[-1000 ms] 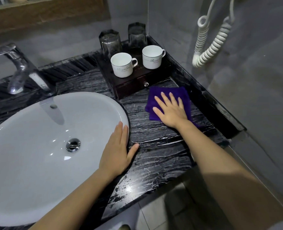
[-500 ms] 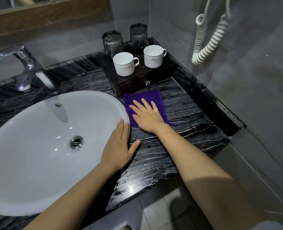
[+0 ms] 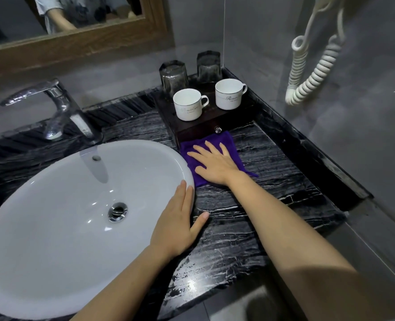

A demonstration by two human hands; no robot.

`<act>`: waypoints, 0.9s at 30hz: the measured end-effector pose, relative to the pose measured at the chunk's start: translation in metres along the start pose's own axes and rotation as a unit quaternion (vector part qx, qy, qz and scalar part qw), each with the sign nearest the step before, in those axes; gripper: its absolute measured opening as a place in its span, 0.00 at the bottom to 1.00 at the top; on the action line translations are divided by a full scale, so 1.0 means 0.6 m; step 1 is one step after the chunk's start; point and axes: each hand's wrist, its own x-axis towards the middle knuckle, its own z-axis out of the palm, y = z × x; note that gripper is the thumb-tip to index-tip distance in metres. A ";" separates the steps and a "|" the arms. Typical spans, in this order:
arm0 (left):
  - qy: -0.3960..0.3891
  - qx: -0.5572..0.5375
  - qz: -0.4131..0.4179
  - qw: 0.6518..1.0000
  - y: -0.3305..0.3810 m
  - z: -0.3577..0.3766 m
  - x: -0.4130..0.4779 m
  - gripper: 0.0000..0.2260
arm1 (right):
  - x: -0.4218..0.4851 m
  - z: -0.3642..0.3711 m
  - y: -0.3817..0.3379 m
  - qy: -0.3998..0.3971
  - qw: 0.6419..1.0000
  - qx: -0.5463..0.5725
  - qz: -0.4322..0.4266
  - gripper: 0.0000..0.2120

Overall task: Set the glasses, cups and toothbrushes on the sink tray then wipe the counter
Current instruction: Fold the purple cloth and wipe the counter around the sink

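Note:
My right hand (image 3: 216,164) lies flat, fingers spread, on a purple cloth (image 3: 230,144) pressed to the black marble counter (image 3: 273,181), just in front of the dark wooden tray (image 3: 199,129). On the tray stand two white cups (image 3: 188,104) (image 3: 229,93) and, behind them, two upturned dark glasses (image 3: 174,76) (image 3: 209,66). My left hand (image 3: 178,222) rests flat on the counter at the right rim of the white basin (image 3: 76,205), holding nothing. No toothbrushes are visible.
A chrome tap (image 3: 53,105) stands behind the basin. A white coiled cord (image 3: 314,72) hangs on the right wall. A raised black ledge (image 3: 312,156) borders the counter on the right. A wood-framed mirror (image 3: 76,45) is above.
My right hand slid the purple cloth leftward across the counter, from the right side to beside the basin rim under the tray. My left hand stayed put.

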 end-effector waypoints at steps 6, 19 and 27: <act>-0.010 0.010 -0.002 1.000 -0.003 0.002 0.002 0.38 | -0.019 0.009 0.000 -0.006 0.999 -0.015 -0.031 0.26; -0.109 -0.106 -0.030 0.988 -0.006 -0.024 -0.011 0.36 | -0.132 0.029 -0.033 0.001 1.000 0.005 -0.012 0.27; -0.119 -0.019 -0.032 0.992 -0.049 -0.063 -0.153 0.51 | -0.214 0.055 -0.072 -0.003 1.000 0.012 0.005 0.27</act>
